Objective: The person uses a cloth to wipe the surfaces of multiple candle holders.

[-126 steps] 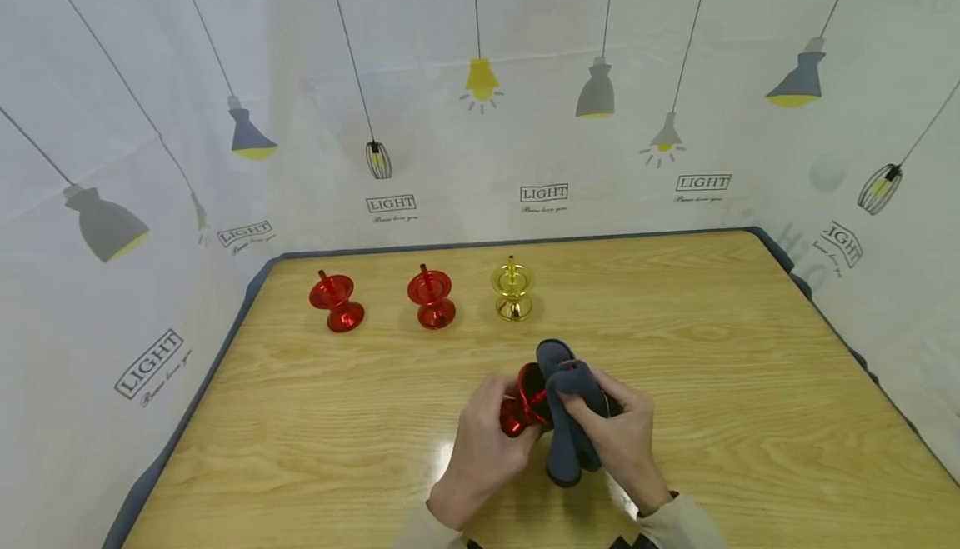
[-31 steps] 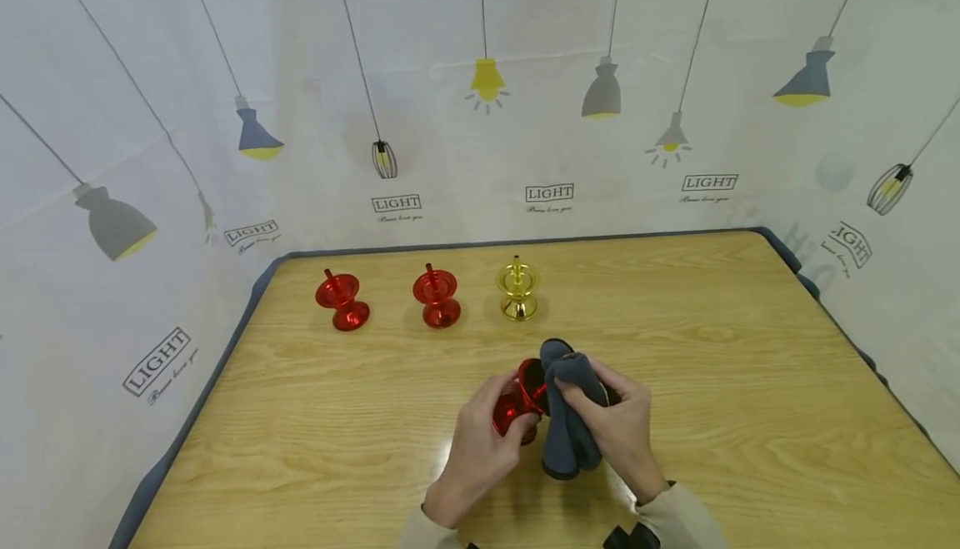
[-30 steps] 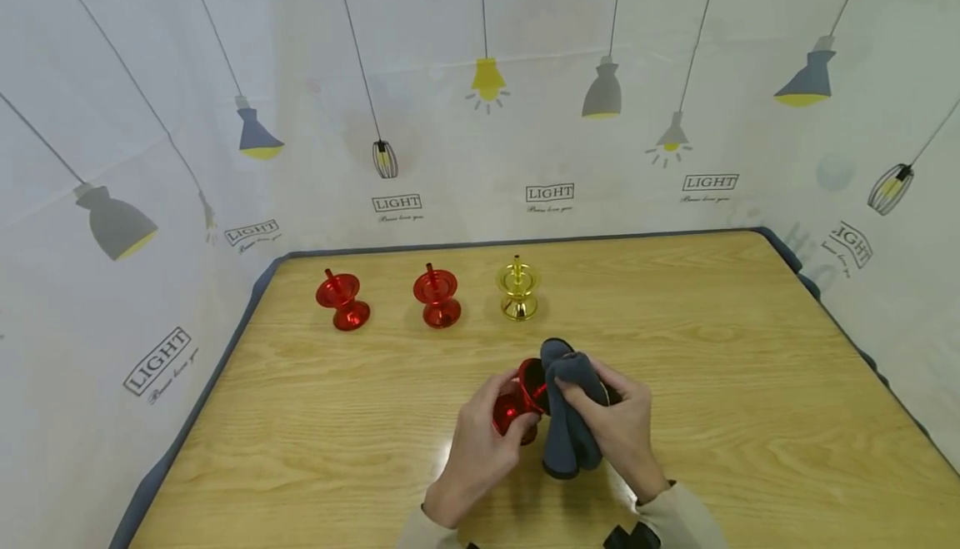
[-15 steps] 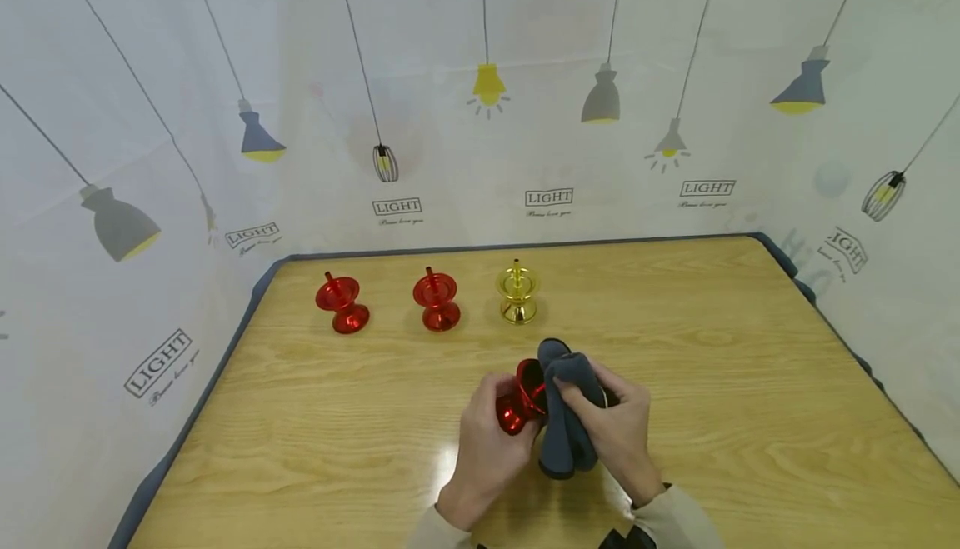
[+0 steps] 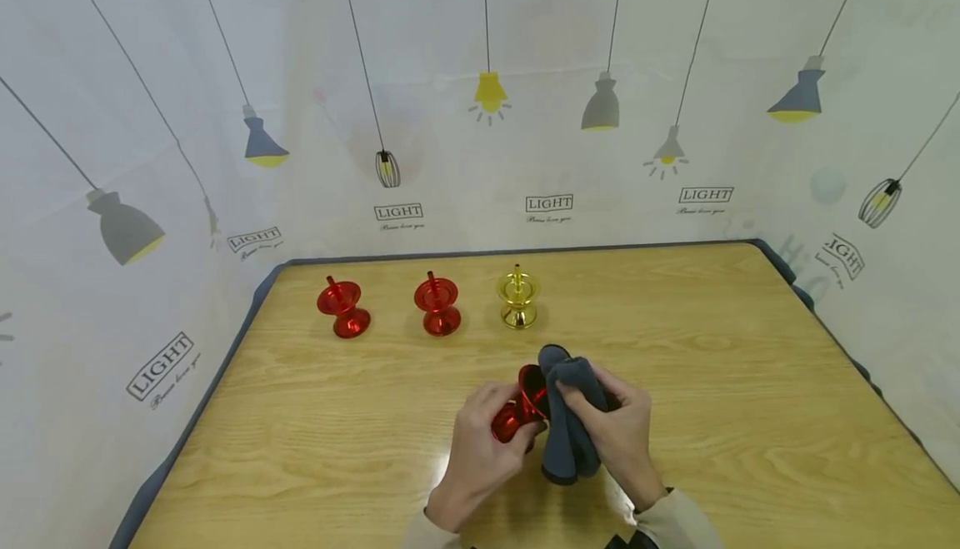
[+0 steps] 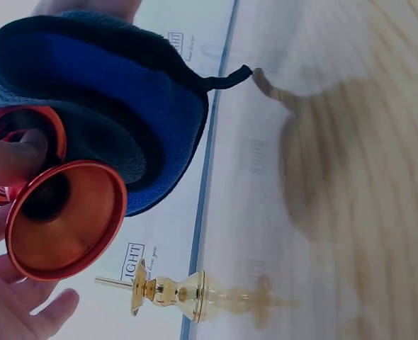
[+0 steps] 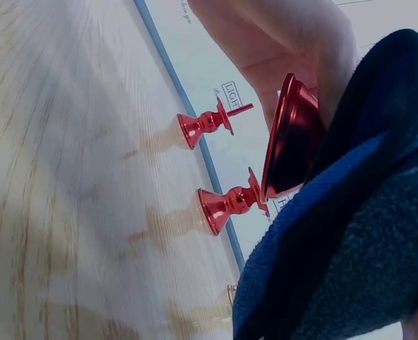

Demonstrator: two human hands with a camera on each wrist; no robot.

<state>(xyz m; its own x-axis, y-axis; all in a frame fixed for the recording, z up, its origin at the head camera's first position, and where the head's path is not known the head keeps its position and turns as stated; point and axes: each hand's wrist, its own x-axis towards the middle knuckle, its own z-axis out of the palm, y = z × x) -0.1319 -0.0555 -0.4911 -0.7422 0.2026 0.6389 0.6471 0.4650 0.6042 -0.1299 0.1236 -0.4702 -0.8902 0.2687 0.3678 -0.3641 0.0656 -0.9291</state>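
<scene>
My left hand [image 5: 477, 454] grips a shiny red candle holder [image 5: 507, 422] around its stem and base, tipped sideways with its cup toward the right. A folded dark blue cloth [image 5: 567, 432] is pinched in my right hand [image 5: 624, 431] and pressed against that cup. The cloth hides the cup's far side. From the left wrist view, the flared hollow underside of the red candle holder [image 6: 88, 219] faces the camera, with the cloth [image 6: 131, 92] behind it. In the right wrist view the cloth [image 7: 365, 234] covers much of the candle holder [image 7: 294, 142].
Two more red candle holders [image 5: 343, 307] [image 5: 437, 305] and a gold one [image 5: 517, 297] stand upright in a row toward the back of the wooden table [image 5: 712, 349]. A white curtain [image 5: 450, 24] printed with lamps surrounds the table's back and sides.
The held red candle holder has turned and tilted a little in my left hand, and the left fingers have shifted. My right hand keeps the cloth against it. The standing candle holders stay put.
</scene>
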